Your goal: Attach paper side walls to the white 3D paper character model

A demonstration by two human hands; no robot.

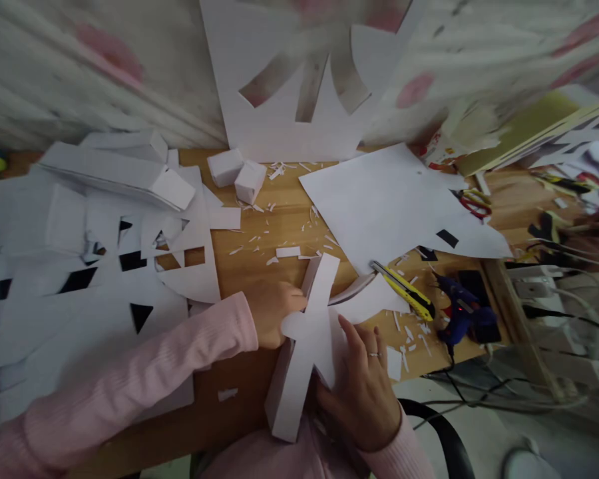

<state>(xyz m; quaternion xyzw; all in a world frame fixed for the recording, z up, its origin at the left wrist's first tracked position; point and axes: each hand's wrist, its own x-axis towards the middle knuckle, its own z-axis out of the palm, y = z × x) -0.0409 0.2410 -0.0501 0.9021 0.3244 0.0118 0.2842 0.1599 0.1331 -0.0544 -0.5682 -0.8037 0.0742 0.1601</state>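
Note:
A thick-sided white foam-board shape (307, 346), with a long upright bar and a curved arm on the right, reaches from the wooden table over its front edge towards my lap. My left hand (272, 311) is curled against its left side near the middle, and the fingertips are partly hidden. Around the lower right part of the shape, my right hand (362, 389) has its thumb low and its fingers on the upper face. A yellow box cutter (404, 291), blade end towards a large white sheet (379, 199), lies right of the shape.
Cut white boards (94, 332) and box-like pieces (124, 173) pile up at left. Two small white blocks (251, 181) stand at the back among scraps. On the right are a blue glue gun (462, 309), scissors (474, 203), cables and another person's hand (592, 243).

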